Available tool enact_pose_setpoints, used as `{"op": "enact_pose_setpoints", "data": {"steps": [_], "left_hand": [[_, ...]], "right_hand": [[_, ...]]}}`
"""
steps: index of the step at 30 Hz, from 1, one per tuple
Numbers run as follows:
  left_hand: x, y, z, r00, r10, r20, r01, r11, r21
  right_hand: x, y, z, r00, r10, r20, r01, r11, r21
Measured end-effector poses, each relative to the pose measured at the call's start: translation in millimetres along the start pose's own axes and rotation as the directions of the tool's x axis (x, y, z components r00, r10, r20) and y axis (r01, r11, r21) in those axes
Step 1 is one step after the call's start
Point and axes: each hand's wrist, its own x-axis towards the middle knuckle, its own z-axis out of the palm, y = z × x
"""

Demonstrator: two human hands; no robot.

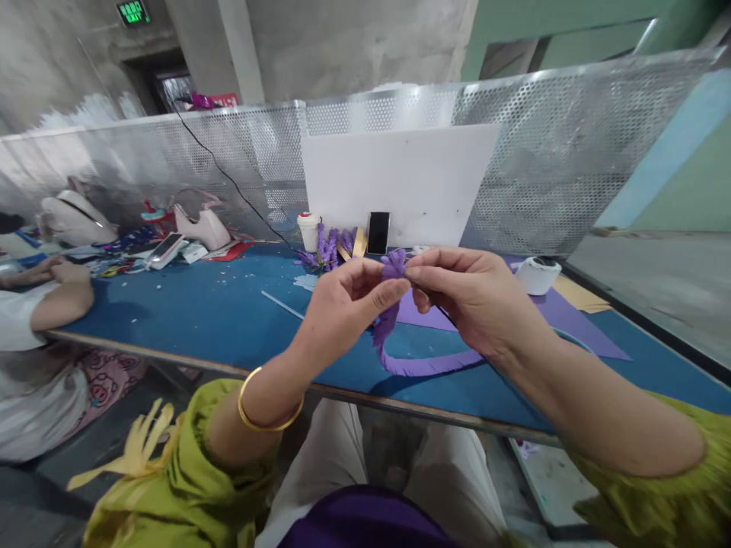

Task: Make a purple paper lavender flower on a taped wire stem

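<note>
My left hand pinches a fringed purple paper strip between thumb and fingers. The strip's upper end is gathered into a small flower-like tuft, and its tail loops down over the table and passes behind my right wrist. On the other side of the tuft, my right hand is closed on a thin dark stem, which slants down to the right and is partly covered by my palm. The two hands almost meet at the tuft. Beneath them lies a flat purple sheet.
Finished-looking purple sprigs, a white cup and a phone stand at the back of the blue table. A white device sits right. At left are bags, scissors and another person's arm.
</note>
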Motion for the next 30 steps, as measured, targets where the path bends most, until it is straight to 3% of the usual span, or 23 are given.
{"op": "enact_pose_setpoints", "data": {"steps": [6, 10, 18, 23, 27, 30], "left_hand": [[-25.8, -28.6, 28.0, 0.973, -0.117, -0.199, 0.062, 0.963, -0.261], [-35.2, -32.6, 32.3, 0.961, -0.191, -0.201, 0.113, 0.932, -0.345], [-73.3, -47.6, 31.7, 0.894, -0.426, -0.14, 0.386, 0.89, -0.244], [-87.3, -61.1, 32.6, 0.858, -0.492, -0.146, 0.46, 0.864, -0.205], [-91.1, -67.3, 32.8, 0.84, -0.514, -0.175, 0.486, 0.855, -0.181], [-91.9, -70.8, 34.2, 0.846, -0.497, -0.195, 0.473, 0.867, -0.156]], "right_hand": [[-6.6, 16.6, 0.2, 0.999, 0.033, -0.041, -0.028, 0.994, 0.107], [-22.2, 32.7, 3.9, 0.994, 0.087, -0.059, -0.076, 0.984, 0.161], [-64.2, 82.0, 7.7, 0.968, 0.235, -0.085, -0.205, 0.942, 0.268], [-75.5, 104.4, 11.9, 0.95, 0.289, -0.121, -0.247, 0.928, 0.278], [-81.2, 117.3, 15.4, 0.964, 0.196, -0.182, -0.164, 0.971, 0.175], [-85.3, 123.3, 15.9, 0.972, -0.011, -0.234, -0.013, 0.995, -0.102]]}}
